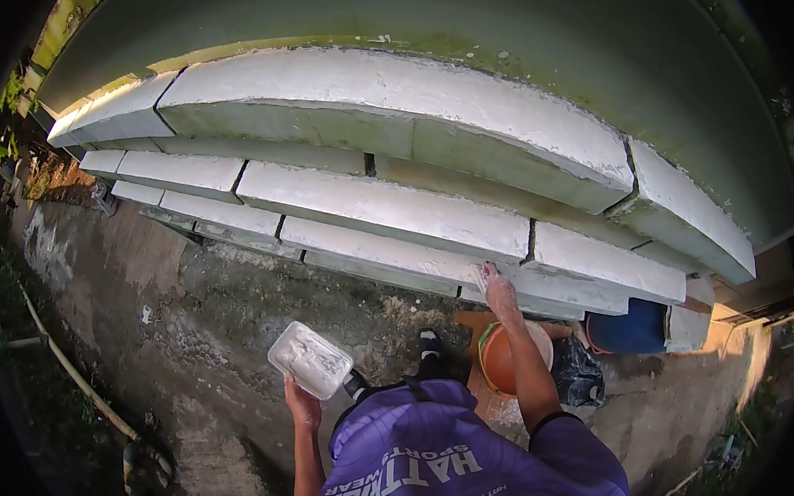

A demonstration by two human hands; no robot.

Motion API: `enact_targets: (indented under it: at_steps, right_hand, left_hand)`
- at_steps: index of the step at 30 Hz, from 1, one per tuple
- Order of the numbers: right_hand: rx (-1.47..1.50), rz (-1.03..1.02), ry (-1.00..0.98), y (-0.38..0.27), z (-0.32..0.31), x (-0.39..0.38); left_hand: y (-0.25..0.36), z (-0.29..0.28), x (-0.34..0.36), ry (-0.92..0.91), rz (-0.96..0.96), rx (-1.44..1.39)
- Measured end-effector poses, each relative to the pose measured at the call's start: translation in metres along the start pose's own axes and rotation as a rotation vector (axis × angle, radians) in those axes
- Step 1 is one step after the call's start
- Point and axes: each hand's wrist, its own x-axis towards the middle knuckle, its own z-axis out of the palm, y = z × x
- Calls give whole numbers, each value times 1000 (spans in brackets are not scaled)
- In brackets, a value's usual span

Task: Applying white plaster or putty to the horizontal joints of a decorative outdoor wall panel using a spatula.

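My left hand [302,402] grips the near edge of a white rectangular tub [321,386], tilted a little. White paste [306,355] is smeared over its inside. My right hand [500,295], its skin marked with white, reaches forward to the front edge of the lower white slabs [388,250]. Its fingers are closed around something small and pale that I cannot make out, close against the slab's face. Above these slabs run a middle row of white slabs [390,201] and a top row [361,80], stepped back toward a green wall.
Beneath my right forearm stands an orange bucket [496,359], with a black plastic bag [577,372] beside it. A blue container [628,329] is farther right. Long pale pipes [76,375] lie along the left of the stained concrete floor [231,329]. Dark gaps split the slab rows.
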Motion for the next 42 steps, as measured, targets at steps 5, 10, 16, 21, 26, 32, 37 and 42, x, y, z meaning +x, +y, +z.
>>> enact_targets:
  at_steps: [5, 10, 16, 21, 26, 32, 37, 42]
  right_hand:
    - [90, -61, 48, -5, -3, -7]
    - [63, -8, -49, -9, 1, -8]
    - [33, -6, -24, -17, 8, -5]
    - [-68, -28, 72, -15, 7, 7]
    - [-222, -128, 62, -9, 11, 24]
    - [-335, -209, 59, -36, 23, 12]
    - [-434, -116, 51, -72, 61, -28]
    - [-392, -129, 222, -79, 41, -28]
  left_hand:
    - [1, 2, 1, -11, -4, -5]
    - [-1, 4, 0, 12, -17, 12]
    - [0, 7, -4, 8, -9, -9]
    - [-1, 7, -7, 38, -6, -12]
    - [-1, 8, -9, 25, -12, -11]
    - [-4, 1, -9, 34, -21, -30]
    - [-11, -5, -7, 31, -11, -48]
    - [-3, -2, -12, 27, -13, -43]
